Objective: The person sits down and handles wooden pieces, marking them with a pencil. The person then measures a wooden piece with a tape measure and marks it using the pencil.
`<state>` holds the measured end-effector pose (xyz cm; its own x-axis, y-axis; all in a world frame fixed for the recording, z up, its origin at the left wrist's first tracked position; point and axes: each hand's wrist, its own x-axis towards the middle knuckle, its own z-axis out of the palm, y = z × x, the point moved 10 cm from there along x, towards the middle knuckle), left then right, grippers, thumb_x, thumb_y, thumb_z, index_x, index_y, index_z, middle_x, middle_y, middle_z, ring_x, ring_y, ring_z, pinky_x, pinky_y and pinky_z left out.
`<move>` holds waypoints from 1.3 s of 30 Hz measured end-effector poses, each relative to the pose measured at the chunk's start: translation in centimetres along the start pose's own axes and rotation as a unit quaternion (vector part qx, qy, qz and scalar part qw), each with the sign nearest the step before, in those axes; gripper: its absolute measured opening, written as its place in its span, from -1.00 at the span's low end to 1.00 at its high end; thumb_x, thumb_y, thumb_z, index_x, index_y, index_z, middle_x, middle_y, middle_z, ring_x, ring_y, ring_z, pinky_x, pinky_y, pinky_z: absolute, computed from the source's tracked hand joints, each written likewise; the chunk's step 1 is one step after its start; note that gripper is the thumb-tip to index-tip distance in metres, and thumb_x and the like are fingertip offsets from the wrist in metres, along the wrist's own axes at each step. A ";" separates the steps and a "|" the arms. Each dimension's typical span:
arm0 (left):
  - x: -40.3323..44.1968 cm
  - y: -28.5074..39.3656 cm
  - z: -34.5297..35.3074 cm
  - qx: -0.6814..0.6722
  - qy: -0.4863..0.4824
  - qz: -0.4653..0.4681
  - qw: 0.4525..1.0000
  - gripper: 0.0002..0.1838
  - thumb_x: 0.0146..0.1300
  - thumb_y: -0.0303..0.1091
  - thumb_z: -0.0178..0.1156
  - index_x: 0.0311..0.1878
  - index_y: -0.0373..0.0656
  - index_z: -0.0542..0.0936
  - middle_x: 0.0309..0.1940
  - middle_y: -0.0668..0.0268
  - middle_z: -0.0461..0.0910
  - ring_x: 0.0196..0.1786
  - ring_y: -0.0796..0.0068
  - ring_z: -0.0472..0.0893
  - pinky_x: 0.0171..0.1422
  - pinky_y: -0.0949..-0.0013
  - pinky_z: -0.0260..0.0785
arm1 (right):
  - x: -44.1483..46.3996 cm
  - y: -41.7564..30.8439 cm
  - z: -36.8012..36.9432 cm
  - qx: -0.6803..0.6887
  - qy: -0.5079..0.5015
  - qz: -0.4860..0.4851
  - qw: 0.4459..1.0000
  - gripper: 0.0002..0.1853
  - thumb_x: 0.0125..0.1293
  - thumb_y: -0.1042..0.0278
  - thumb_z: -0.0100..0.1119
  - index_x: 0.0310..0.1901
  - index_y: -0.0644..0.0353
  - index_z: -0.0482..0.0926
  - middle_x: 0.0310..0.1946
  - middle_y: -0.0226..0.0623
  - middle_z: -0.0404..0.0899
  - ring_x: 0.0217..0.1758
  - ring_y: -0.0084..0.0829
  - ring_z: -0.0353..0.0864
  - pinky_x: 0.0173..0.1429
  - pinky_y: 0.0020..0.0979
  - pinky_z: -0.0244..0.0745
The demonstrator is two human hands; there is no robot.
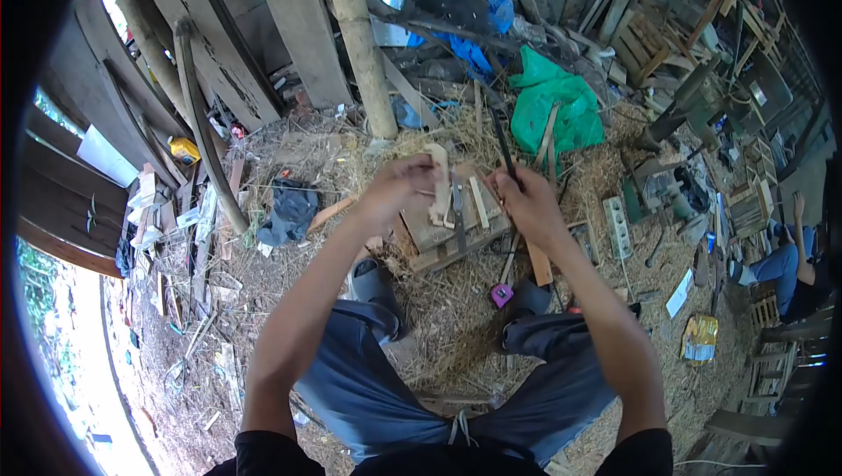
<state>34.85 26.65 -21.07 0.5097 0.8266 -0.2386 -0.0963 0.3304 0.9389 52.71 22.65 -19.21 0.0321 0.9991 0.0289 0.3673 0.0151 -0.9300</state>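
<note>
A pale piece of wood [440, 179] stands out at the fingers of my left hand [402, 191], which are curled against it above a low wooden block [431, 237]. My right hand [526, 202] is wrapped round a long dark tool [503, 144] that points up and away from me. Between the two hands, a narrow metal tool [459, 213] and a thin light wooden strip [479, 202] lie on the block. The exact kind of dark tool cannot be made out.
Straw and shavings cover the ground. A purple tape measure [501, 294] lies near my right foot. Beyond the block are a green plastic bag [558, 112] and a bamboo post [361, 46]. A power strip [617, 228] lies right; another person [794, 270] sits at far right.
</note>
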 end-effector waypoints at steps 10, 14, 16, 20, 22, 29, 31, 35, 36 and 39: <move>6.3 -16.5 -11.6 0.260 0.168 -0.102 0.946 -0.70 0.21 -0.44 0.20 -0.02 -0.36 0.52 -0.28 0.17 0.61 -0.35 0.45 0.62 -0.33 0.39 0.54 | 2.4 14.3 5.5 -0.237 0.023 0.126 0.963 -0.70 0.27 0.26 0.11 -0.25 0.43 0.51 -0.42 0.10 0.60 -0.20 0.03 0.63 -0.10 -0.07 0.53; 7.3 -17.9 -10.6 0.269 0.177 -0.089 0.943 -0.80 0.16 -0.42 0.28 -0.16 -0.27 0.60 -0.43 0.20 0.64 -0.51 0.48 0.62 -0.42 0.38 0.47 | -0.3 15.6 9.8 -0.272 0.001 0.109 0.956 -0.66 0.20 0.31 0.20 -0.17 0.46 0.45 -0.31 0.18 0.59 -0.20 0.12 0.62 -0.10 -0.06 0.56; 7.8 -18.5 -11.1 0.282 0.184 -0.074 0.939 -0.80 0.15 -0.41 0.29 -0.18 -0.27 0.61 -0.43 0.21 0.65 -0.51 0.48 0.62 -0.40 0.37 0.48 | -0.3 15.7 10.1 -0.264 0.001 0.122 0.957 -0.68 0.19 0.33 0.22 -0.22 0.48 0.47 -0.33 0.21 0.58 -0.23 0.14 0.62 -0.09 -0.04 0.56; 7.0 -18.6 -11.1 0.256 0.189 -0.108 0.942 -0.79 0.12 -0.41 0.31 -0.19 -0.29 0.61 -0.39 0.20 0.66 -0.49 0.44 0.63 -0.35 0.36 0.50 | -0.1 15.8 10.3 -0.259 -0.002 0.120 0.958 -0.70 0.15 0.37 0.24 -0.26 0.50 0.49 -0.34 0.22 0.59 -0.28 0.17 0.62 -0.11 -0.03 0.56; 7.2 -18.8 -11.5 0.292 0.188 -0.080 0.934 -0.79 0.12 -0.41 0.31 -0.18 -0.29 0.61 -0.42 0.20 0.66 -0.48 0.44 0.64 -0.36 0.36 0.51 | 0.5 15.7 9.4 -0.258 0.026 0.103 0.960 -0.72 0.14 0.38 0.25 -0.27 0.48 0.50 -0.35 0.20 0.60 -0.28 0.16 0.62 -0.14 -0.05 0.55; 6.4 -18.2 -11.0 0.299 0.187 -0.100 0.930 -0.78 0.09 -0.43 0.32 -0.19 -0.27 0.62 -0.42 0.15 0.67 -0.36 0.33 0.68 -0.20 0.30 0.53 | 2.7 16.7 1.3 -0.245 0.110 0.128 0.955 -0.71 0.15 0.33 0.24 -0.23 0.44 0.53 -0.30 0.20 0.60 -0.15 0.10 0.63 -0.09 -0.07 0.54; 6.9 -18.8 -11.5 0.321 0.199 -0.076 0.923 -0.78 0.08 -0.42 0.33 -0.20 -0.27 0.60 -0.40 0.13 0.66 -0.33 0.27 0.68 -0.17 0.27 0.52 | 2.1 17.5 1.4 -0.252 0.099 0.142 0.952 -0.71 0.15 0.34 0.26 -0.21 0.42 0.54 -0.30 0.19 0.60 -0.14 0.10 0.62 -0.07 -0.07 0.53; 6.8 -17.6 -11.8 0.392 0.234 -0.024 0.890 -0.71 0.01 -0.40 0.36 -0.22 -0.26 0.52 -0.39 0.09 0.64 -0.26 0.11 0.66 -0.11 0.16 0.48 | 1.2 18.5 4.0 -0.284 0.091 0.138 0.944 -0.73 0.06 0.41 0.34 -0.31 0.44 0.53 -0.41 0.07 0.62 -0.28 -0.01 0.65 -0.17 -0.14 0.50; 6.8 -17.7 -11.9 0.391 0.236 -0.028 0.889 -0.71 0.01 -0.40 0.36 -0.22 -0.26 0.52 -0.39 0.09 0.64 -0.26 0.11 0.66 -0.11 0.16 0.48 | 1.2 18.4 4.2 -0.283 0.087 0.139 0.945 -0.73 0.06 0.41 0.34 -0.31 0.44 0.53 -0.41 0.07 0.62 -0.28 -0.01 0.65 -0.17 -0.14 0.50; 6.5 -16.8 -11.4 0.430 0.235 -0.007 0.871 -0.67 -0.03 -0.40 0.37 -0.24 -0.25 0.45 -0.38 0.09 0.62 -0.21 0.05 0.63 -0.09 0.12 0.46 | 2.1 17.5 5.4 -0.244 0.040 0.096 0.964 -0.73 0.09 0.40 0.33 -0.29 0.44 0.53 -0.39 0.06 0.62 -0.30 -0.01 0.65 -0.16 -0.14 0.50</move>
<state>30.03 31.67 -41.18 0.0801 0.9874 -0.1366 0.6872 0.0446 0.7251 54.18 25.27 -37.38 0.2083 0.9748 -0.0799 0.7402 -0.2105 -0.6386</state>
